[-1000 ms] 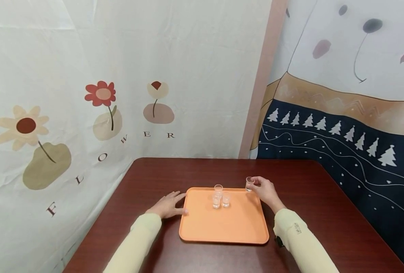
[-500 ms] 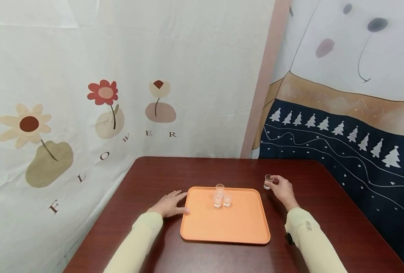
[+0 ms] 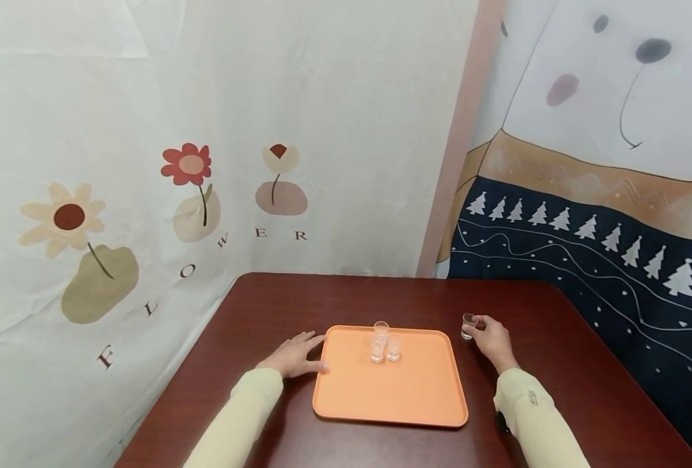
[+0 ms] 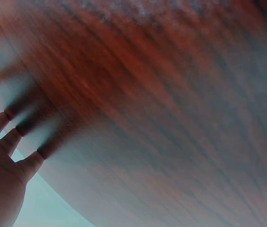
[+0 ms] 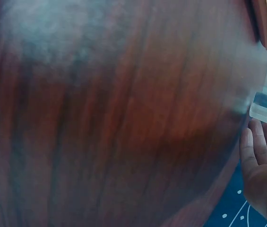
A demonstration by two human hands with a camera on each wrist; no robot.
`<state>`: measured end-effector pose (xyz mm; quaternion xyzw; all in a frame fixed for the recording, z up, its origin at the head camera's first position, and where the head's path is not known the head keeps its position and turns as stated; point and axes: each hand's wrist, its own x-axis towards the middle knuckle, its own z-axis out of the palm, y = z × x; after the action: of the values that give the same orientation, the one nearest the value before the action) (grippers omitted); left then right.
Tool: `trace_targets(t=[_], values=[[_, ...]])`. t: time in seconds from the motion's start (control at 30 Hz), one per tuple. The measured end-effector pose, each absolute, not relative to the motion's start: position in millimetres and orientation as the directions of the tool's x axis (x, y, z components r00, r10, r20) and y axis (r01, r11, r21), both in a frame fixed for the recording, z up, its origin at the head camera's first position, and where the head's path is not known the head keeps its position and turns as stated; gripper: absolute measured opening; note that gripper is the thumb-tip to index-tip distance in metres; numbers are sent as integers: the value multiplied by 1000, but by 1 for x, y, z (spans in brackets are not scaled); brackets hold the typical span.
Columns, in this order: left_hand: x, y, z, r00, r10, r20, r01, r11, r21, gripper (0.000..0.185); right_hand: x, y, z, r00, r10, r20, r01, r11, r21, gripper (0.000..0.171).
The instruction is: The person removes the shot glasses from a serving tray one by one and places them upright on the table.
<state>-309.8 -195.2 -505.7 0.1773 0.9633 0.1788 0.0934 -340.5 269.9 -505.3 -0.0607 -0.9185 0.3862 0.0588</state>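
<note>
While "FLOWER" (image 3: 188, 270) marks cloth (image 3: 351, 117), left hand (image 3: 292, 356) spread at tray (image 3: 389, 396), right hand (image 3: 494, 343) pinching glass (image 3: 466, 330)

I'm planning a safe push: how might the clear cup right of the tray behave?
The clear cup is probably light, being so small; likely stiff, looking unbent while held; perhaps tippy, being taller than wide.

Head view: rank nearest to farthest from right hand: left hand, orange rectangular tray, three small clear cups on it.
1. Orange rectangular tray: right edge closest.
2. Three small clear cups: tray's far half.
3. Left hand: tray's left edge.
</note>
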Motion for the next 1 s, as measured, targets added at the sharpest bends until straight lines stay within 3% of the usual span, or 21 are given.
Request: trace_targets(t=[0.2,0.67,1.0], values=[[-310,-195,-505,-920,374,-116,307,874,377,84,-337,272,-506,-989,134,70,45,702,-711,50],[-316,-197,-500,-916,385,-114,319,870,375,86,-328,271,-480,-976,209,61,69,560,-826,75],[-311,-197,-505,-911,400,-101,336,861,383,84,-320,242,-468,-959,230,168,-25,518,-855,67]])
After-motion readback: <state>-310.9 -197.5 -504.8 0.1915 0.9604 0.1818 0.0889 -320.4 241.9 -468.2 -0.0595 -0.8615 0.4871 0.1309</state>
